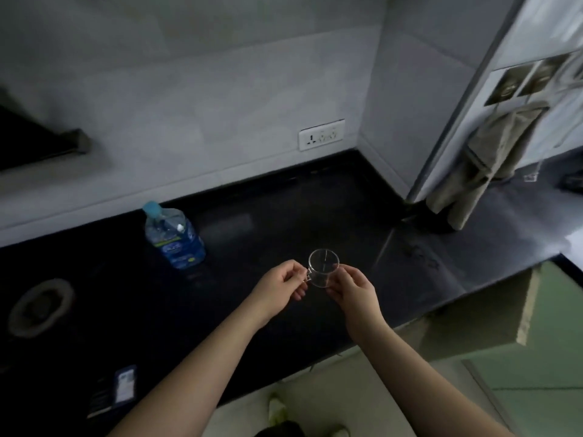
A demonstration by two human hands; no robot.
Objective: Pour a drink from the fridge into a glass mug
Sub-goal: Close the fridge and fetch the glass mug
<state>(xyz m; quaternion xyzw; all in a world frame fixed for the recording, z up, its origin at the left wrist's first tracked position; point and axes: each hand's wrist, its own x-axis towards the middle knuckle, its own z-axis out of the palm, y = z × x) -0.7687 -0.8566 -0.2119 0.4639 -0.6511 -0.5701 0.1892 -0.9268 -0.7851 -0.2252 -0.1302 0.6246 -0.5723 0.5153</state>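
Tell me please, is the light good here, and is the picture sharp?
Head view: dim; the dark counter swallows detail, with pale glare at its right end. The mug is faint, the bottle soft. Wide lens bends the edges.

The glass mug [323, 268] is small, clear and empty, upright with its round mouth facing up; its handle points to the left; it sits low over the dark desk [284, 216], near the front edge, though whether its base touches cannot be told. The bottle [173, 235] is clear plastic with a light blue cap and a blue label; it stands upright and capped on the desk, well to the left of the mug and further back, near the wall.
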